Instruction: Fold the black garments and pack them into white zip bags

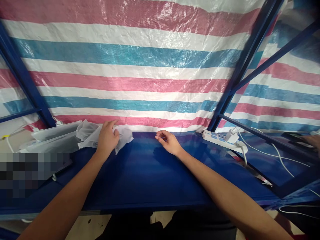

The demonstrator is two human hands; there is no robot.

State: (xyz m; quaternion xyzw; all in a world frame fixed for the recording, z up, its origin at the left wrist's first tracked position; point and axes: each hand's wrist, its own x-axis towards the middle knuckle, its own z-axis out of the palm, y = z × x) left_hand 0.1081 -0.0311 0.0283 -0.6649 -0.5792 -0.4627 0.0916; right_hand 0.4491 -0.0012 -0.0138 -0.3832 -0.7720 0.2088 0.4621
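A striped tarp (pixel 140 76) in pink, white and teal fills the whole back, from nine o'clock through twelve to three. It hangs straight down to the far edge of a glossy blue tabletop (pixel 150 180). The tabletop spans the lower half, and its wide middle, from the centre to the near edge at six o'clock, is bare. A slanted blue frame post (pixel 240 70) rises at two o'clock and closes the right side. At nine o'clock a pile of flat white packets (pixel 52 138) lies against the tarp. At three o'clock a white power strip (pixel 215 136) lies on the tabletop beside the post's foot, with white cables trailing right. Both bare forearms reach forward from six o'clock. The left hand (pixel 107 139), at ten o'clock of centre, is palm-down with fingers closed around a crumpled white bag (pixel 124 134). The bag lies on the tabletop, touching the pile's right end. The right hand (pixel 168 141), just right of centre, rests on its edge with fingers loosely curled, holding nothing, and is well apart from the strip.
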